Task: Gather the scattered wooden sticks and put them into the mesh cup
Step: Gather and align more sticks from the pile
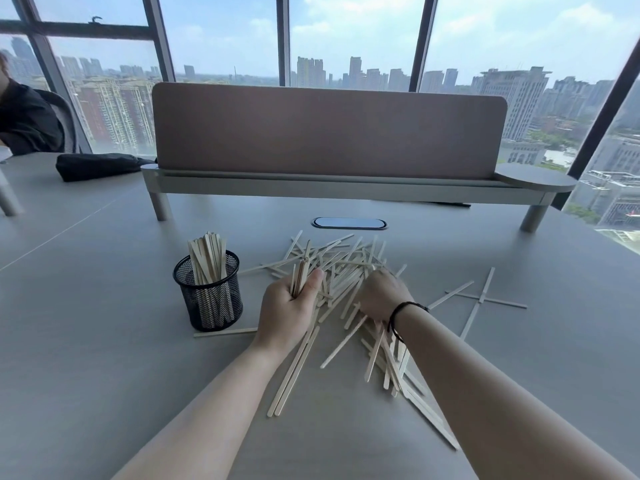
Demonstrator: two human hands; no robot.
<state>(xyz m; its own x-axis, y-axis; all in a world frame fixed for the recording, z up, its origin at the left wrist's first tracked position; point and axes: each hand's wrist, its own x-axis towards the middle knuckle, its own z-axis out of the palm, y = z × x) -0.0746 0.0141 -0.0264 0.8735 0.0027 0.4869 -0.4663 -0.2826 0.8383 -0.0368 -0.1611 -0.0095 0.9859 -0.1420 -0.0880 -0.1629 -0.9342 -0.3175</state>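
Thin, flat, pale wooden sticks (341, 271) lie criss-crossed in a loose heap on the smooth grey bench (104, 341), a few strays well apart to the right. The black wire-mesh cylindrical cup (209, 296), just left of the heap, already stands full of upright sticks. The left hand (287, 308) is closed around a small bundle of sticks. The right hand (381, 294) rests palm-down on the heap, its fingers hidden, so its grip cannot be told. A black cord bracelet (403, 315) circles that wrist.

Your right hand (381, 294) is covering its own fingers and the sticks (341, 271) beneath; the mesh cup (211, 296) is hiding its sticks' lower ends.
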